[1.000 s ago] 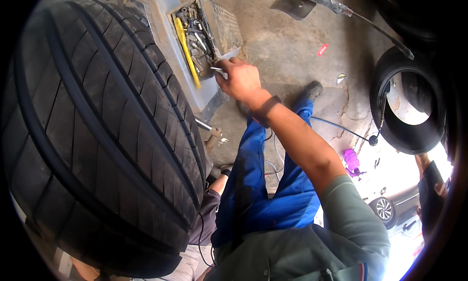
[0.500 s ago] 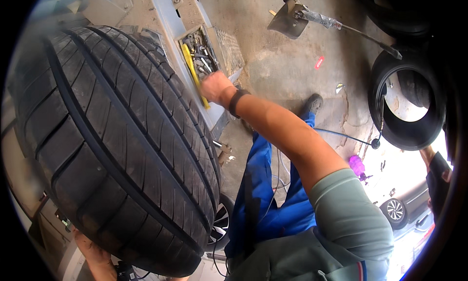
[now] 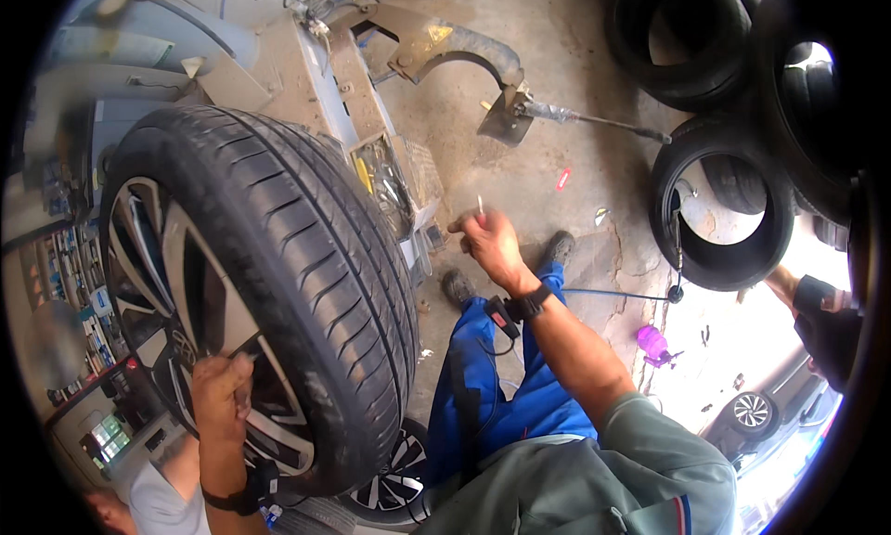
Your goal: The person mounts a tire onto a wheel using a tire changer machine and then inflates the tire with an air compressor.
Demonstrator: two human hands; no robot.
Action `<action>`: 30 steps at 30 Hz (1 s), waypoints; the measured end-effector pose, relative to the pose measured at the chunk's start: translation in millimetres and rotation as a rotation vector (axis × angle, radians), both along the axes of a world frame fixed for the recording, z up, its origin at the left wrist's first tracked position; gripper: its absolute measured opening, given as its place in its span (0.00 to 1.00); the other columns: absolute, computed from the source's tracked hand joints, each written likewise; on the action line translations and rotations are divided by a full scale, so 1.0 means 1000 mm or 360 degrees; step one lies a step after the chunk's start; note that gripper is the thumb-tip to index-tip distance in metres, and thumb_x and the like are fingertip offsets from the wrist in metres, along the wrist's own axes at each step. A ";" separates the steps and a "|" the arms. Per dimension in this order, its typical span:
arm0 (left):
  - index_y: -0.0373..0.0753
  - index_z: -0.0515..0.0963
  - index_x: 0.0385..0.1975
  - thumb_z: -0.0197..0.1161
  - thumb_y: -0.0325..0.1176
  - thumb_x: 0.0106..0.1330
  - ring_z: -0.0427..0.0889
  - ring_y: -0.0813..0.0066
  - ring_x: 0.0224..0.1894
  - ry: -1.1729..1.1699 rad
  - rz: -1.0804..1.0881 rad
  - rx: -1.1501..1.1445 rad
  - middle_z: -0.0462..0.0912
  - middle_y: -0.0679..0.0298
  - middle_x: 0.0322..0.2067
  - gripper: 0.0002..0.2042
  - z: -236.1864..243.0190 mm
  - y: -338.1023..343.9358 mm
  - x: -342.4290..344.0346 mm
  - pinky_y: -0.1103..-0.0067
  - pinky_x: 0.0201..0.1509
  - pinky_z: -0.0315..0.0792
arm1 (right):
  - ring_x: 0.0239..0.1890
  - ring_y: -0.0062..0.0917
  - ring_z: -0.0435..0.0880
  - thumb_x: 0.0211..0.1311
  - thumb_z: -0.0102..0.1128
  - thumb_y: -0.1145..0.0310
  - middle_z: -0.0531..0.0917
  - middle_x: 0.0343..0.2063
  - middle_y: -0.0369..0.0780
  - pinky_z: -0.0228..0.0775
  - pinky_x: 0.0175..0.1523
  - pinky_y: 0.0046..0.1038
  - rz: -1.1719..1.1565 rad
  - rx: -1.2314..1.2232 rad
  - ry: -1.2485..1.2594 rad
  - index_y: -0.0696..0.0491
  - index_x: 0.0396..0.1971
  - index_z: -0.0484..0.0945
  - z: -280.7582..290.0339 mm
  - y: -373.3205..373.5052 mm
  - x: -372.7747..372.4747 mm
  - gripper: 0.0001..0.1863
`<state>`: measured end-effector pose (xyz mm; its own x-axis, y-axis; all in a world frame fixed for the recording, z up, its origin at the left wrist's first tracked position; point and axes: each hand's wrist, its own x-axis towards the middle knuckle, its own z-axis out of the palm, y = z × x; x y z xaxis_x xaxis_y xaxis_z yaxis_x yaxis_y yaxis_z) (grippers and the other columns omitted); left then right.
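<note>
A large black tyre (image 3: 320, 257) on a silver-and-black alloy rim (image 3: 206, 266) stands upright at my left. My left hand (image 3: 221, 391) is closed in front of the rim, near its hub; what its fingers hold, if anything, I cannot make out. My right hand (image 3: 494, 249) is raised above the floor, to the right of the tyre. Its fingers pinch a small slim thing with a pale tip (image 3: 480, 204). Between that hand and the tyre lies a metal tray (image 3: 388, 184) of small tools and parts, with a yellow strip along it.
A curved machine arm (image 3: 464, 48) with a flat plate and long rod reaches over the floor. Several loose tyres (image 3: 724, 257) stand at the right, where another person's hand (image 3: 784, 284) touches one. Another wheel (image 3: 394, 475) lies near my legs. Someone's grey sleeve (image 3: 167, 502) shows at lower left.
My right hand has left the tool tray and moved right with the small slim thing. My left hand has come up before the rim. The view has turned, showing the wheel's face.
</note>
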<state>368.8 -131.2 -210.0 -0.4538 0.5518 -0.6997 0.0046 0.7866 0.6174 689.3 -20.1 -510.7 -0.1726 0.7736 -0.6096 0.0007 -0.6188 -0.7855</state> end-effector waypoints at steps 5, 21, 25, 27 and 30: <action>0.42 0.68 0.10 0.73 0.46 0.59 0.58 0.84 0.09 0.0055 -0.0173 -0.0053 0.66 0.71 0.10 0.24 -0.008 0.013 0.005 0.84 0.13 0.48 | 0.17 0.10 0.62 0.72 0.54 0.65 0.72 0.18 0.29 0.53 0.22 0.17 -0.0158 -0.0025 0.0277 0.59 0.32 0.79 0.148 -0.026 0.043 0.13; 0.33 0.77 0.50 0.69 0.23 0.63 0.78 0.78 0.45 0.0170 -0.0433 0.1764 0.79 0.65 0.48 0.16 0.101 0.004 0.208 0.82 0.52 0.73 | 0.18 0.10 0.60 0.71 0.57 0.65 0.69 0.20 0.27 0.47 0.22 0.16 0.0101 -0.0096 0.1152 0.53 0.32 0.77 0.402 -0.049 0.042 0.08; 0.33 0.80 0.45 0.67 0.19 0.63 0.79 0.76 0.48 0.0295 -0.0596 0.1935 0.80 0.62 0.46 0.11 0.110 0.010 0.232 0.80 0.54 0.74 | 0.18 0.10 0.60 0.71 0.57 0.64 0.68 0.20 0.27 0.48 0.22 0.16 0.0078 -0.0029 0.1203 0.53 0.33 0.77 0.418 -0.059 0.060 0.09; 0.33 0.81 0.45 0.67 0.19 0.62 0.79 0.75 0.48 0.0263 -0.0592 0.1956 0.81 0.62 0.45 0.11 0.116 0.011 0.241 0.79 0.54 0.75 | 0.19 0.09 0.59 0.72 0.56 0.63 0.68 0.20 0.26 0.48 0.22 0.16 0.0120 0.0044 0.1188 0.52 0.34 0.76 0.421 -0.062 0.069 0.09; 0.33 0.82 0.43 0.66 0.20 0.64 0.83 0.72 0.43 0.0481 -0.0580 0.2083 0.85 0.59 0.41 0.09 0.120 0.011 0.249 0.78 0.49 0.77 | 0.19 0.11 0.60 0.73 0.55 0.62 0.69 0.21 0.27 0.52 0.23 0.17 0.0140 0.0220 0.0986 0.54 0.35 0.75 0.434 -0.069 0.074 0.10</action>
<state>617.7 -119.7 -90.3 -0.1836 0.8405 0.5098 0.3461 -0.4302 0.8338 763.4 -89.3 -76.4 -0.5273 0.8050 -0.2720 -0.4328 -0.5299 -0.7293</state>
